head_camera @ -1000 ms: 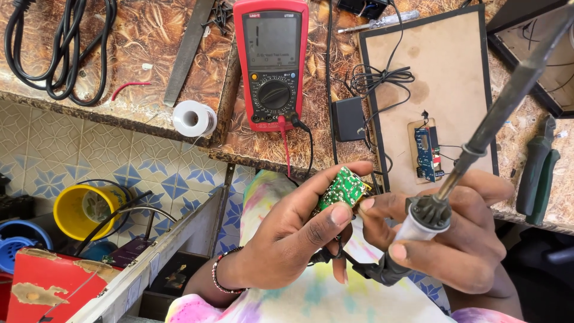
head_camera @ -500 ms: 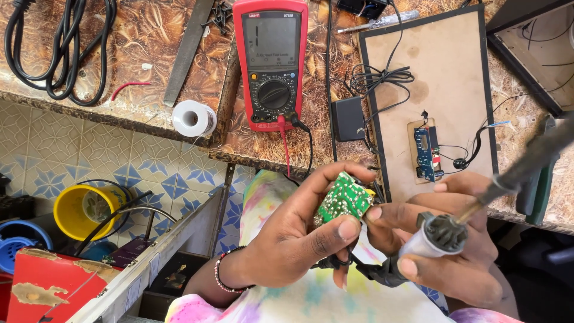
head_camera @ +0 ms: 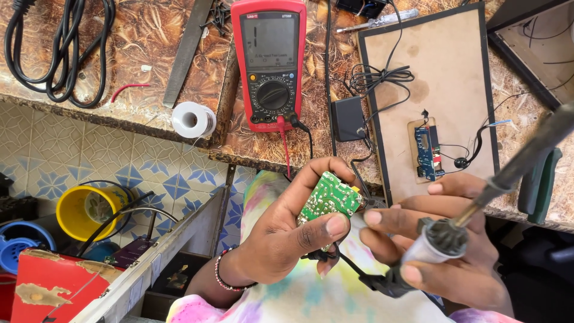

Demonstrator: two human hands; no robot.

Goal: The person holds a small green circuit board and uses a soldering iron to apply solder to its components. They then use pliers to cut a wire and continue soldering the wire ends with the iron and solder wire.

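1. Green circuit board (head_camera: 330, 198) pinched at its edges in the left hand (head_camera: 287, 239), thumb under its lower edge, fingers curled over the top; held above the lap, just short of the workbench edge (head_camera: 179, 134).
2. Soldering iron (head_camera: 454, 230) gripped in the right hand (head_camera: 442, 257), fingers closed round its pale collar, barrel slanting up and away to the right.
3. Judged step: board being readied and turned for soldering; next move likely calls for bringing the tip onto a chosen joint with the board kept steady.
4. Beyond the grip: red multimeter (head_camera: 270, 60), solder spool (head_camera: 192, 118), small blue board (head_camera: 428, 152) on a tan panel.
5. Iron's tip blurred and cut off at the frame edge; board's far face hidden.
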